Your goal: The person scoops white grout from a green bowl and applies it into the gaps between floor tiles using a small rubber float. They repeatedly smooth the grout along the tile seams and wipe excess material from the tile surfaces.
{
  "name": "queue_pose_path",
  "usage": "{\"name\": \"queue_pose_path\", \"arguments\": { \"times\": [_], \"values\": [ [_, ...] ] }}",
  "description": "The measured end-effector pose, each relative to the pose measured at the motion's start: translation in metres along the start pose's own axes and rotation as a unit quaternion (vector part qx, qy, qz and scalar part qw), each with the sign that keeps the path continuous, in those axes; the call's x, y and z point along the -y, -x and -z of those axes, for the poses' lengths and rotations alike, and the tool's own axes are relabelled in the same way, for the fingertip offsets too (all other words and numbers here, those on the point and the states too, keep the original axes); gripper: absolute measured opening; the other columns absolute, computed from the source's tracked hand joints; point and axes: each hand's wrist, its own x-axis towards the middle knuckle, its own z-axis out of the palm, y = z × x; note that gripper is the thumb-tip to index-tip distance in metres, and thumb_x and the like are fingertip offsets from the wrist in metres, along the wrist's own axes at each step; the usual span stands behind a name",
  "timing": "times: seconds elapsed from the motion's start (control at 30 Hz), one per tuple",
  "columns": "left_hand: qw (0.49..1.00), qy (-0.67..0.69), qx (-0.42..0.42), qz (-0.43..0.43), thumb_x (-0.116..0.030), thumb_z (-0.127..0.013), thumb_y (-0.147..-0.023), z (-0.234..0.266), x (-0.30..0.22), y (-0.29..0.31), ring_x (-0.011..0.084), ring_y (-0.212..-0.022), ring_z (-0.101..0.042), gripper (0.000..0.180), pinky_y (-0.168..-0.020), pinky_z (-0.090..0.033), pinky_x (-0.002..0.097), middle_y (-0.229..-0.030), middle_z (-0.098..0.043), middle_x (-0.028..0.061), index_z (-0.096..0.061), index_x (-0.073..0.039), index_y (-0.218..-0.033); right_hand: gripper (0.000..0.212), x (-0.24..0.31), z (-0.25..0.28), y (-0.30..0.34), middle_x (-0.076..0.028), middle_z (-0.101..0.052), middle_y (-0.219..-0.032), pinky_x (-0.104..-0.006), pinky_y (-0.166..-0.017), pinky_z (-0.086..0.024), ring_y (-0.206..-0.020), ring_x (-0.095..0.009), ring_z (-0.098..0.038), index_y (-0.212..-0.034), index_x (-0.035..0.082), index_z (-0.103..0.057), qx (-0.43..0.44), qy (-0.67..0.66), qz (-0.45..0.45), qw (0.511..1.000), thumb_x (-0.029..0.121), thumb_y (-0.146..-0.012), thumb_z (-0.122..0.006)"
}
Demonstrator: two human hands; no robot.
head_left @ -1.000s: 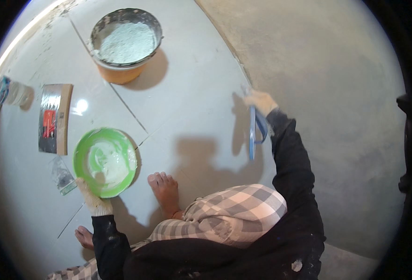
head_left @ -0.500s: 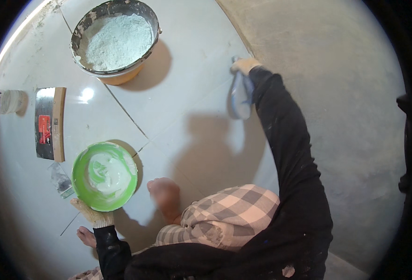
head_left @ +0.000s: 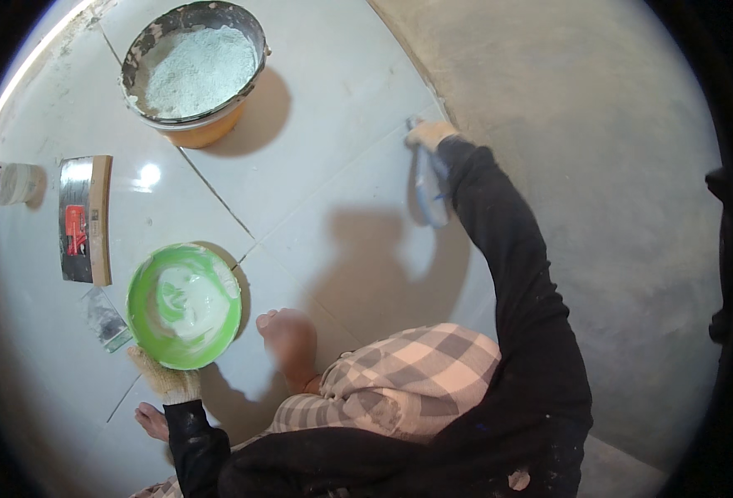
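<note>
My left hand [head_left: 167, 379], in a cream knitted glove, grips the near rim of a round green bowl [head_left: 232, 311]. White paste coats the inside of the bowl. Off to the right, above the floor near the wall, my right hand [head_left: 430, 134] is closed around the narrow end of a bluish translucent plastic bottle [head_left: 430, 195]. Its wider end points back toward me, and motion blurs it. To the left of the bowl lies a wide dark blade with a wooden edge [head_left: 99, 220] and a red label.
A bucket [head_left: 196, 134] of pale powder stands at the far left. A clear bottle [head_left: 18, 184] lies at the left edge. Near the bowl is a small clear packet [head_left: 103, 319]. A grey wall [head_left: 582, 166] rises on the right, and my bare foot [head_left: 290, 344] rests beside the bowl.
The bottle in my right hand has shifted slightly down toward me. The bowl and left hand appear slightly higher, while the bucket and wide blade appear slightly further left.
</note>
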Motion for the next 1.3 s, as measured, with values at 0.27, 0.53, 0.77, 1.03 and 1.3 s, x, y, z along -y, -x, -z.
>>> {"name": "queue_pose_path", "arguments": {
  "times": [0.27,0.53,0.77,1.03,1.3],
  "values": [
    [0.993,-0.046,0.108,-0.014,-0.031,-0.053,-0.104,0.041,0.017,-0.001,0.0238,-0.126,-0.056,0.041,-0.107,-0.050,0.0426,-0.138,-0.055,0.0078,-0.048,-0.008,-0.138,0.023,0.121,-0.070,0.085,-0.012,-0.071,-0.113,-0.0408,-0.102,-0.049,-0.113,-0.033,-0.063,-0.098,0.016,-0.074,-0.155,-0.110,0.323,0.927,0.032,-0.086,-0.062],
    [0.994,0.028,0.107,0.015,-0.021,-0.058,-0.100,0.036,-0.008,0.023,0.0285,-0.128,-0.056,0.048,-0.106,-0.052,0.0476,-0.142,-0.054,0.0126,-0.045,-0.004,-0.143,0.054,0.037,0.008,-0.031,-0.021,-0.067,-0.121,-0.0425,-0.097,-0.049,-0.111,-0.035,-0.064,-0.124,0.015,-0.065,0.035,-0.138,-0.001,0.990,0.045,-0.079,-0.062],
    [0.985,0.117,0.083,-0.094,-0.024,-0.061,-0.097,0.009,-0.007,0.041,0.0354,-0.129,-0.055,0.057,-0.106,-0.051,0.0552,-0.145,-0.050,0.0185,-0.043,0.000,-0.145,0.061,0.182,-0.099,0.080,-0.023,-0.060,-0.136,-0.0412,-0.101,-0.049,-0.117,-0.035,-0.063,-0.140,0.014,-0.058,-0.050,-0.198,0.339,0.918,0.041,-0.086,-0.062],
    [0.956,0.142,0.080,-0.245,-0.019,-0.071,-0.088,-0.012,-0.019,0.042,0.0371,-0.135,-0.048,0.069,-0.112,-0.045,0.0563,-0.145,-0.047,0.0218,-0.039,0.003,-0.145,0.039,0.098,-0.052,0.024,-0.010,-0.067,-0.106,-0.0317,-0.078,-0.053,-0.084,-0.017,-0.064,-0.120,0.008,-0.065,-0.081,-0.328,0.218,0.916,0.032,-0.090,-0.059],
    [0.967,0.162,0.051,-0.191,-0.025,-0.071,-0.093,-0.017,-0.015,0.039,0.0316,-0.130,-0.052,0.056,-0.111,-0.045,0.0507,-0.141,-0.053,0.0145,-0.048,-0.004,-0.140,0.078,0.172,-0.071,0.077,-0.025,-0.048,-0.150,-0.0358,-0.117,-0.032,-0.148,-0.030,-0.036,-0.146,0.002,-0.050,0.087,-0.269,0.394,0.874,0.036,-0.080,-0.074]
  ]
}}
